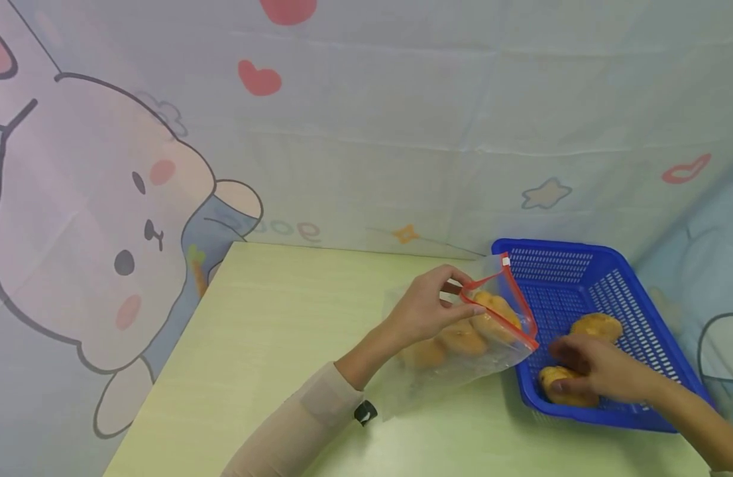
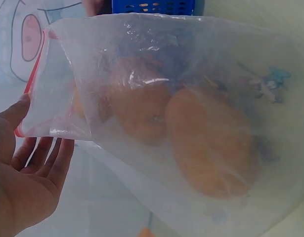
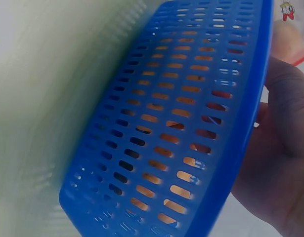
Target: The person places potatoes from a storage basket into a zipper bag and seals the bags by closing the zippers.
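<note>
L hand (image 1: 429,308) pinches the red zip edge of a clear plastic bag (image 1: 456,344), thumb and fingers curled on the rim, holding the mouth open twd the basket. In the left wrist view the L fingers (image 2: 40,155) sit just under the bag's rim. Inside the bag, just below that grip: approx three potatoes (image 2: 211,143), packed touching each other. Bag's lower end rests on the pale green counter (image 1: 265,344).

R hand (image 1: 602,368) is inside the blue perforated basket (image 1: 587,265), just beside the bag mouth. Its grip is closing over a potato (image 1: 560,387) at the basket's near edge; fingers curl on it, blurred. A second potato (image 1: 596,326) lies just beyond the R hand, apart from it.
</note>
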`<action>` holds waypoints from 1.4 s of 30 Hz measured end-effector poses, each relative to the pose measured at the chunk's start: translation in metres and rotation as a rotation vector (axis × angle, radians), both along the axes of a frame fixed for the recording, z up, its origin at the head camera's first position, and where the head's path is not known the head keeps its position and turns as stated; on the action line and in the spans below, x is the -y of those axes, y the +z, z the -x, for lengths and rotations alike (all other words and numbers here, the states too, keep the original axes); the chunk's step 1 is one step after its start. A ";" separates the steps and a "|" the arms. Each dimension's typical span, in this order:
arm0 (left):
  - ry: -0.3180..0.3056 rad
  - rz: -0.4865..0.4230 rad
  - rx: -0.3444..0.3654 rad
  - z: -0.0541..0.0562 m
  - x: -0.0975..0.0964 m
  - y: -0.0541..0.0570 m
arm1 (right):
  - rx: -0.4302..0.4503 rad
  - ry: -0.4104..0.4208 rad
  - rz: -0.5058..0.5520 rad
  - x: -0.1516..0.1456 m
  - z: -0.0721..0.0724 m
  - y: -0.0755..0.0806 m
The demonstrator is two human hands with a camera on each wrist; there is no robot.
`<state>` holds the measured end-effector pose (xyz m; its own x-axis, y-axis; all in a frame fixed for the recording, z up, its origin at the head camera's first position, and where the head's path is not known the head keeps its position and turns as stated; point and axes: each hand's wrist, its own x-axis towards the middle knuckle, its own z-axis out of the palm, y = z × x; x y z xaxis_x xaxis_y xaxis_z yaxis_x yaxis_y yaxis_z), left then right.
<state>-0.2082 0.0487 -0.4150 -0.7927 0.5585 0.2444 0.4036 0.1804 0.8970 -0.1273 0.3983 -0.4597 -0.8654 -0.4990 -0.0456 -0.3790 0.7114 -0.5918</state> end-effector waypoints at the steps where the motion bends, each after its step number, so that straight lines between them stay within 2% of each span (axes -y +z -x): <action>1: 0.002 0.003 -0.001 0.000 0.000 0.000 | 0.007 0.007 -0.010 0.000 -0.001 -0.001; 10: 0.004 0.008 -0.005 0.001 0.000 -0.002 | -0.102 0.038 -0.128 -0.005 -0.004 -0.010; 14: 0.004 0.010 -0.008 0.001 0.000 -0.002 | -0.096 0.015 -0.058 -0.005 -0.002 -0.003; 17: 0.010 0.016 -0.007 0.001 0.000 -0.001 | -0.098 -0.055 0.002 -0.004 0.005 0.014; 21: 0.017 0.019 -0.002 0.001 0.001 0.001 | -0.180 -0.158 0.055 0.001 0.016 0.044; 24: 0.019 0.016 -0.003 0.002 0.002 0.001 | -0.261 -0.198 0.105 0.010 0.024 0.064; 27: 0.020 0.014 -0.001 0.003 0.002 0.000 | -0.291 -0.208 0.161 0.023 0.031 0.080; 30: 0.016 0.012 0.004 0.004 0.002 0.000 | -0.293 -0.180 0.188 0.040 0.036 0.092; 33: 0.002 0.005 0.011 0.005 0.001 0.001 | -0.307 -0.111 0.182 0.055 0.039 0.098; 37: -0.016 0.000 0.025 0.006 -0.001 0.003 | -0.313 -0.038 0.166 0.069 0.039 0.099; 42: -0.018 0.006 0.047 0.005 0.000 0.004 | -0.271 -0.013 0.165 0.077 0.036 0.096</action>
